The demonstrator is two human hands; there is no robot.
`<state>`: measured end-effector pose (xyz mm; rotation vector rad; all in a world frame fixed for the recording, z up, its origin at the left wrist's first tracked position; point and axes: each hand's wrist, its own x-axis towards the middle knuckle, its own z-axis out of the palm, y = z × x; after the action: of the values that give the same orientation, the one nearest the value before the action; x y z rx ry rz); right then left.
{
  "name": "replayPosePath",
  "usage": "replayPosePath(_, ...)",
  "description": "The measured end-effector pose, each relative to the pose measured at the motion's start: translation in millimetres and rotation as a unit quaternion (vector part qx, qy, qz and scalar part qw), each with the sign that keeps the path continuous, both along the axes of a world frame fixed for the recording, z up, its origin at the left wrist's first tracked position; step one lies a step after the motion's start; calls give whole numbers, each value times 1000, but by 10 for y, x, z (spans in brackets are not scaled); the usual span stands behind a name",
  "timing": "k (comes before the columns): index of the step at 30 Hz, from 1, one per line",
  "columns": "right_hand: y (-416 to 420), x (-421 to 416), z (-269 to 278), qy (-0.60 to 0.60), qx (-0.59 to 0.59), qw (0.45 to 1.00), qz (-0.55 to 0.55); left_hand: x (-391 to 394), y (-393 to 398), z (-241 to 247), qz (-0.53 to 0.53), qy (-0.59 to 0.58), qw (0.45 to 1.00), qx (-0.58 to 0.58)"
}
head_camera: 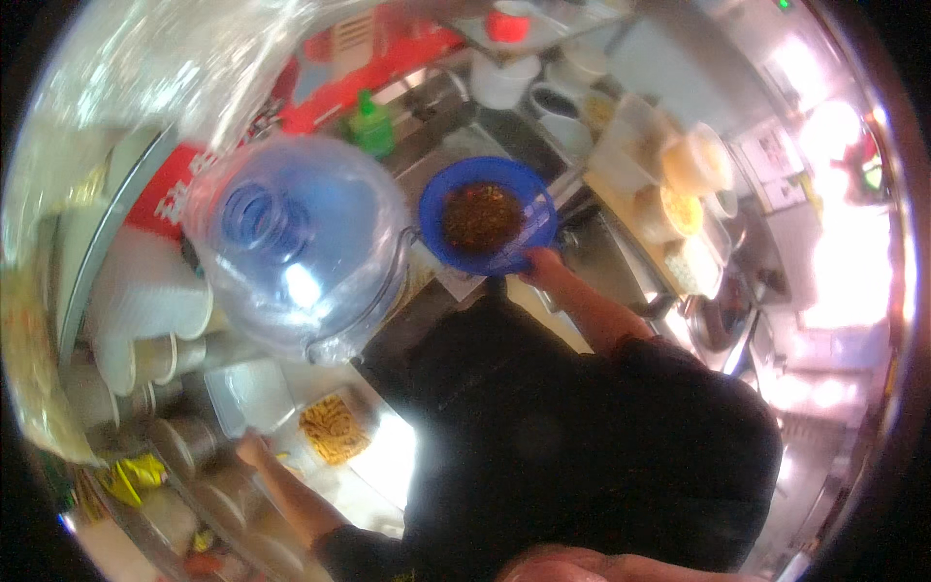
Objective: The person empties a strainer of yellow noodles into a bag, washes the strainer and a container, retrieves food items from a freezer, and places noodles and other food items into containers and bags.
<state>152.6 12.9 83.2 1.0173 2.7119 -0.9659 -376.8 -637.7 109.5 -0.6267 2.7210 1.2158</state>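
Note:
My right hand grips the near rim of a round blue bowl, which holds dark brown, crumbly food. At the lower left, my left hand is at the lower corner of a translucent rectangular plastic container or lid. Blur hides whether its fingers hold that edge. Beside it lies yellow food with brown streaks, apparently in a shallow container. A large clear bluish plastic jug with a wire-like handle stands left of the bowl.
A green squeeze bottle is behind the bowl. Several tubs, including a white one and one with yellow contents, line the back and right. Stacked pale containers stand left. Crinkled clear plastic covers the upper left.

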Motion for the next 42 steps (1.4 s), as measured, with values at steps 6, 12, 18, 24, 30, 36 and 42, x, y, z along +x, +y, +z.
replayPosePath(6,388,532,-416,240,-89,952,-166,29,711,-6,39,-115,991,48)
replayPosePath(12,1066,-58,-232,314,-373,657,-576,-51,843,-125,113,-229,967,-23)
replayPosePath(18,1810,-614,-903,261,-534,582,-555,104,536,-192,-247,-170,897,-324)
replayPosePath(24,2107,-1252,-1184,236,-505,446,-700,208,472,-161,-383,-154,788,-458)
replayPosePath(30,1896,-926,-797,242,-415,601,-638,199,731,-585,-549,-65,660,-509)
replayPosePath(36,139,-1633,185,-153,-591,792,1,83,-446,-962,-405,41,752,-518)
replayPosePath(42,-2365,-2950,1590,-14,-349,819,455,226,297,-1297,-162,138,953,-218)
